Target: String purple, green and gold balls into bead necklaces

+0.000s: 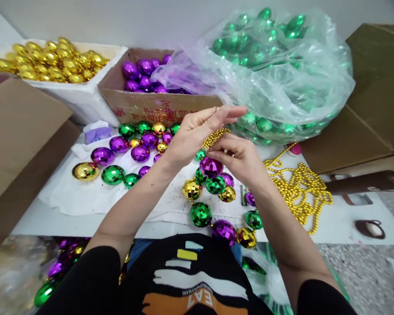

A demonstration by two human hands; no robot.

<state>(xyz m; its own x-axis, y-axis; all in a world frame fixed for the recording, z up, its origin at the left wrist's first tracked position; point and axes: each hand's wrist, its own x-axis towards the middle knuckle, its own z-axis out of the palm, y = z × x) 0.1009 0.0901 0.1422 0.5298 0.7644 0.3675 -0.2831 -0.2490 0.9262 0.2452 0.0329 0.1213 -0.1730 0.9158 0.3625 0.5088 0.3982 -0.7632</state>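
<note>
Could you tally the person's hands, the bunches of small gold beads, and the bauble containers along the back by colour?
Hands: 2 (left hand, right hand)
Small gold bead bunches: 2 (bunch between the hands, heap at right)
White box, gold: 1
Cardboard box, purple: 1
Clear bag, green: 1
Total: 7

black shirt (170, 249) reads "ea7 armani"; cardboard box (131, 101) bears red chinese characters (164, 111).

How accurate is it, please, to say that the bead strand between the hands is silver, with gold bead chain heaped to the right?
Not quite: in the head view, the bead strand between the left hand and the right hand is gold, not silver; gold bead chain is indeed heaped to the right.
</note>
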